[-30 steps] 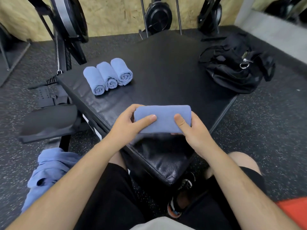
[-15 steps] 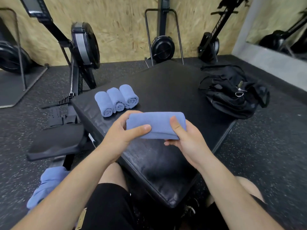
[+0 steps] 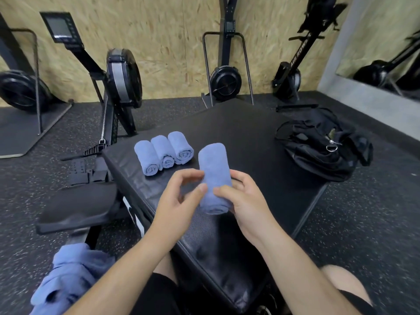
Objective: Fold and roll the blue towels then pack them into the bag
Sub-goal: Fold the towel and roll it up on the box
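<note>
Rolled towel (image 3: 213,176) is held over the black pad (image 3: 238,133), clamped by the right hand (image 3: 245,201): thumb across front, fingers behind. Left hand (image 3: 179,198) is loosely curled, thumb tip touching the roll's side, nothing gripped. Long axis points away from the body, parallel to three finished rolls (image 3: 163,153) just beyond-left. Bag (image 3: 322,151) lies well right, nearer the right hand.

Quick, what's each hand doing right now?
Left hand: thumb touches the rolled towel; grip cannot be told.
Right hand: holding the rolled towel.
</note>
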